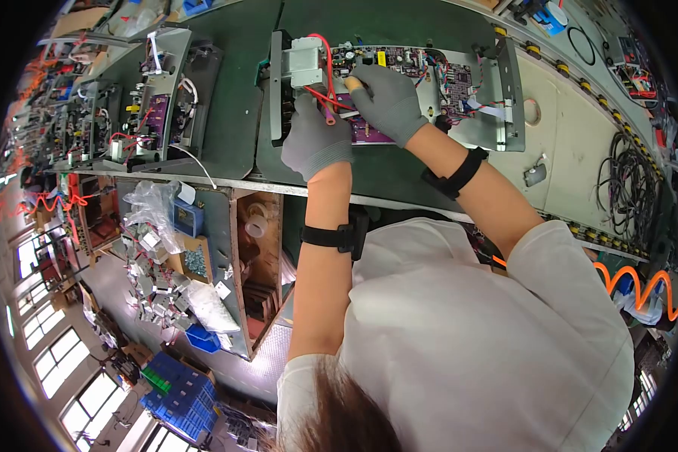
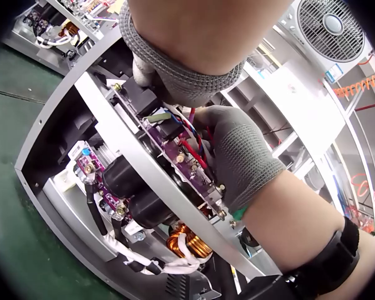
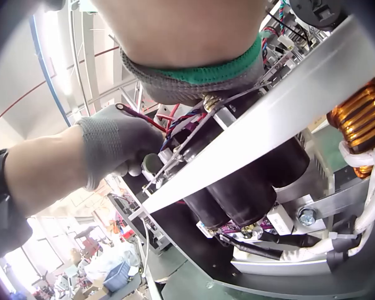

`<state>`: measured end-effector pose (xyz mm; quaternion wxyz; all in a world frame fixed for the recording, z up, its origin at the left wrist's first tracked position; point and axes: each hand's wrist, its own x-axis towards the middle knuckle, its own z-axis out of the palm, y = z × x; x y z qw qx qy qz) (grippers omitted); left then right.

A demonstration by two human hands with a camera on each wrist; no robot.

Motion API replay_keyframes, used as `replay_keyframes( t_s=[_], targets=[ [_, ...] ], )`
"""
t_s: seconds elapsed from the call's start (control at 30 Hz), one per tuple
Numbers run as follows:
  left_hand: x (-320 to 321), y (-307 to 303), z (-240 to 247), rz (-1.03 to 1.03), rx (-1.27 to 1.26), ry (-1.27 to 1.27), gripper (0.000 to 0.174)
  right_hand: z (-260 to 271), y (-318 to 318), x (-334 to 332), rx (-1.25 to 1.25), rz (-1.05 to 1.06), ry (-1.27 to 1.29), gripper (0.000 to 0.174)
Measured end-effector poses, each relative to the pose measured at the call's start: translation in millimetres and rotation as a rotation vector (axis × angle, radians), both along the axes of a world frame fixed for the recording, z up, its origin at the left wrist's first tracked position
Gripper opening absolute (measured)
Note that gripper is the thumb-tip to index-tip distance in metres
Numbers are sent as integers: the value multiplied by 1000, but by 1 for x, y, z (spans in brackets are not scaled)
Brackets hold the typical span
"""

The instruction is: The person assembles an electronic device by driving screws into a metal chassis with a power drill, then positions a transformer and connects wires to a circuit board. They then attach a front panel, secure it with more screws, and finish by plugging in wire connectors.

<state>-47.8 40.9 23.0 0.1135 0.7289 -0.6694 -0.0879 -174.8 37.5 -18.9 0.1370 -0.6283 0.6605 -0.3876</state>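
An open metal chassis (image 1: 279,113) holds purple circuit boards (image 1: 373,134) and a silver-grey transformer block (image 1: 306,62). Below that block, my gloved left hand (image 1: 318,137) is curled round a red wire; its ring-lug end (image 3: 120,107) sticks out of the hand in the right wrist view. My gloved right hand (image 1: 392,104) is over the boards, its thumb pointing toward the left hand. In the left wrist view the right hand (image 2: 240,153) is beside red and blue wires (image 2: 194,147), fingertips hidden. Black cylinders (image 3: 244,190) and a copper coil (image 2: 190,242) lie beneath the metal rail.
More chassis units (image 1: 158,113) stand left on the green bench (image 1: 237,90). A pale board (image 1: 542,151) at the right carries a small metal part (image 1: 535,175) and a bundle of black cables (image 1: 629,181). Below the bench edge is a wooden shelf (image 1: 260,248).
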Motion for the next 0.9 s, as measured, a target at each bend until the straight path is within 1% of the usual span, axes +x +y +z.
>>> replay_keyframes(
  t_s=[0.03,0.13,0.17,0.27,0.3,0.4,0.43,0.5,0.53,0.57,0.63,0.7,0.8,0.9],
  targets=[
    [-1,-1,4,-1,-15,-2,30,1,-1,0,-15,-1,-2,18],
    [-6,-7,14,-5,223,-69,28,7,-4,0,134,37,101,19],
    [-6,-7,17,-20,231,-40,26,9,-5,0,115,36,101,19],
    [-9,-11,13,4,293,-32,25,17,-9,-3,231,131,244,19],
    [-10,-13,14,5,325,-34,26,20,-10,-3,210,130,236,19],
    [-8,-13,17,-18,392,-11,26,36,-13,5,362,188,374,19],
    [-8,-12,20,-14,402,0,26,38,-14,7,337,195,362,19],
    [-6,-10,22,-14,386,80,26,41,-18,11,429,216,429,20],
    [-4,-7,21,-31,356,74,26,47,-20,13,477,208,439,20],
    [-5,-8,22,-4,387,76,26,52,-21,15,528,204,449,20],
    [-5,-8,21,26,386,112,24,47,-22,16,530,186,449,18],
    [-3,-7,14,-37,352,68,27,43,-19,16,474,185,432,18],
    [-4,-7,15,-19,363,88,23,40,-17,15,415,174,419,18],
    [-3,-8,10,-24,366,115,24,37,-16,14,378,179,434,18]
  ],
)
